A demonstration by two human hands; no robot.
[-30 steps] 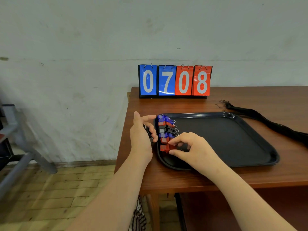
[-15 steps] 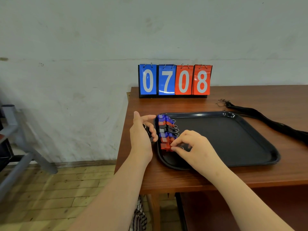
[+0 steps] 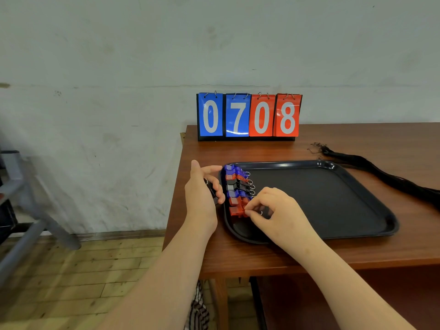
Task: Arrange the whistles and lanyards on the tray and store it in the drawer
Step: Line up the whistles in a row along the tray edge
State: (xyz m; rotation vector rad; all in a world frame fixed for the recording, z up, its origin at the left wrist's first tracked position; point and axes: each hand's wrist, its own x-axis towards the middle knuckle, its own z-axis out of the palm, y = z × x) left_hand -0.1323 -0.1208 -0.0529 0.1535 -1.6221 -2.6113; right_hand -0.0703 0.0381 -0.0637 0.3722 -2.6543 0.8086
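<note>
A black tray (image 3: 345, 201) lies on the brown table (image 3: 262, 253). Along its left edge stands a row of several whistles (image 3: 235, 184) in blue, red and black, each with a metal ring. My right hand (image 3: 273, 210) pinches the nearest red whistle (image 3: 235, 210) at its ring end, at the front of the row. Just left of the tray, my left hand (image 3: 202, 196) curls its fingers round a black whistle (image 3: 212, 191), thumb raised. A bundle of black lanyards (image 3: 381, 172) lies on the table to the right of the tray.
A flip scoreboard (image 3: 248, 115) reading 0708 stands at the table's back edge against the wall. A grey metal frame (image 3: 19, 210) stands at the far left over a wooden floor (image 3: 71, 270). Striped cloth (image 3: 198, 310) shows below the table edge.
My right hand has shifted slightly along the front red whistle toward its ring. The left hand has stayed in place with the black whistle.
</note>
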